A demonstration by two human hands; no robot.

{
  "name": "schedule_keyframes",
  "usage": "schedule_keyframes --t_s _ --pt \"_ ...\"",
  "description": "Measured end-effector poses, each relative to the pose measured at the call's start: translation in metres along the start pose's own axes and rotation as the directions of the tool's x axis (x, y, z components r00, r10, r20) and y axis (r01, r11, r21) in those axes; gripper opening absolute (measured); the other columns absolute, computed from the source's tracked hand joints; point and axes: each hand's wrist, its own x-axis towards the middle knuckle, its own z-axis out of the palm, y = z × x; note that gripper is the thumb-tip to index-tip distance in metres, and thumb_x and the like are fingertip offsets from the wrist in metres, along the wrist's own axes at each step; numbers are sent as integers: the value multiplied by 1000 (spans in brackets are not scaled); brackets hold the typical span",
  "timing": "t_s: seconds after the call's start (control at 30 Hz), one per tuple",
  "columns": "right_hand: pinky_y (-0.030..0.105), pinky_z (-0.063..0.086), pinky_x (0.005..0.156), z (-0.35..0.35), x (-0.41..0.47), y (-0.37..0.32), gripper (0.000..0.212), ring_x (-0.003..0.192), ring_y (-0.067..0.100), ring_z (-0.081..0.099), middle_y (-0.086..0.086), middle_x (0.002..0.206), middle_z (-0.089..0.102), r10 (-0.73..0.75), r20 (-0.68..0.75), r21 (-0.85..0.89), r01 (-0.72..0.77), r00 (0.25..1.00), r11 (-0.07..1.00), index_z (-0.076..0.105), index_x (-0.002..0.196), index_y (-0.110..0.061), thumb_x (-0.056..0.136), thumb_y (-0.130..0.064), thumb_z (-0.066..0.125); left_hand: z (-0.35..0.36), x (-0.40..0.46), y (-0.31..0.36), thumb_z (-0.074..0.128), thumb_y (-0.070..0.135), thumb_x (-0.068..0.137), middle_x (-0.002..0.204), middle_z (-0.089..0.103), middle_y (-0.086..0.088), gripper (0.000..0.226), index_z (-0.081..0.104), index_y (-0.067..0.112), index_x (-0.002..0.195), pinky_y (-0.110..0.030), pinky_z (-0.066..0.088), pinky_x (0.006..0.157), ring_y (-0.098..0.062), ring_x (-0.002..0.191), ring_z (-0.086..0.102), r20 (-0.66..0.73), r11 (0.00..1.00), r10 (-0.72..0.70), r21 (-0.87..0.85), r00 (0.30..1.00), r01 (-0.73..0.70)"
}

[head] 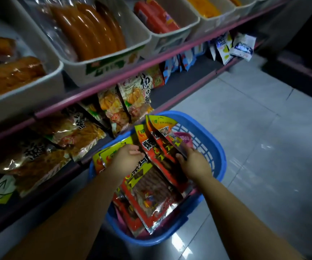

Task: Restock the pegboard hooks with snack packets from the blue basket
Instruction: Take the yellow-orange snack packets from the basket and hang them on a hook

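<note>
The blue basket [212, 139] stands on the floor against the shelving, filled with red and yellow snack packets [151, 192]. My left hand [127, 158] lies on the packets at the basket's left side, fingers curled over one of them. My right hand [194, 162] grips a bunch of upright red packets [160, 139], thumb on the front and fingers behind. Packets hanging in rows [132, 96] under the pink shelf rail fill the left side of the view; the hooks themselves are hidden behind them.
White bins [102, 62] with sausages and other goods sit on the upper shelf. Blue and white packets [241, 45] hang further along the row. Grey tiled floor [264, 137] spreads to the right, with a dark shelf base at far right.
</note>
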Motion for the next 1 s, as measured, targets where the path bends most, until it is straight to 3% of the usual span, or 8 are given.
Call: schedule_keyframes --t_s 0.1,0.23,0.37,0.53,0.67,0.8,0.9,1.0 --pt "38 49 79 15 3 4 34 102 34 63 14 115 66 -26 -41 -144 20 999 989 54 130 -25 98 -27 43 11 21 0 61 19 91 129 54 -11 50 42 3 135 -36 44 99 -24 111 55 -20 989 -71 -132 997 67" --pt "35 47 67 19 0 6 30 89 33 66 12 98 70 -96 -123 -314 53 988 948 64 114 -20 92 -14 43 24 28 -1 54 1 93 87 57 -6 15 50 9 105 -22 53 72 -19 77 59 -19 948 -90 -308 996 80" --pt "33 36 58 9 -21 -8 26 84 33 65 9 93 70 -196 -146 -349 134 970 927 65 107 -20 93 -23 43 16 19 -9 53 -10 89 91 56 -12 51 36 -3 137 -34 49 87 -29 92 61 -14 939 -56 -340 998 48" --pt "35 41 85 6 -54 -38 24 96 26 58 0 94 68 -387 -162 -186 357 908 916 71 83 -19 83 -31 50 -28 -3 -39 54 1 85 55 58 8 22 63 16 73 -24 46 55 -12 61 53 -135 989 39 -139 990 -58" --pt "38 21 113 25 -62 -47 24 140 16 26 -5 144 43 -417 87 111 408 905 906 69 87 -21 83 -44 62 -62 -18 -67 49 4 83 59 60 7 35 66 26 61 -29 41 62 -18 64 52 -296 948 -26 -311 955 -71" --pt "34 44 93 24 -36 -59 35 110 17 55 1 110 63 -293 41 310 266 955 913 68 80 -18 85 -52 60 -69 -28 -83 53 10 83 76 67 0 26 70 22 68 -31 44 67 -17 70 59 -383 892 -138 -449 914 -53" --pt "38 46 89 23 -1 -72 43 106 26 55 8 109 58 -205 -8 231 201 979 952 62 102 -13 81 -50 67 -67 -25 -91 56 8 87 81 70 2 14 65 17 82 -28 48 65 -11 68 66 -349 834 -163 -549 923 -60" --pt "44 31 112 28 29 -84 106 136 32 32 15 147 34 -133 187 149 106 973 983 26 146 -12 65 -52 81 -67 -27 -91 58 11 89 91 68 -1 6 62 15 93 -30 50 72 -14 77 67 -321 807 -171 -588 931 -54"
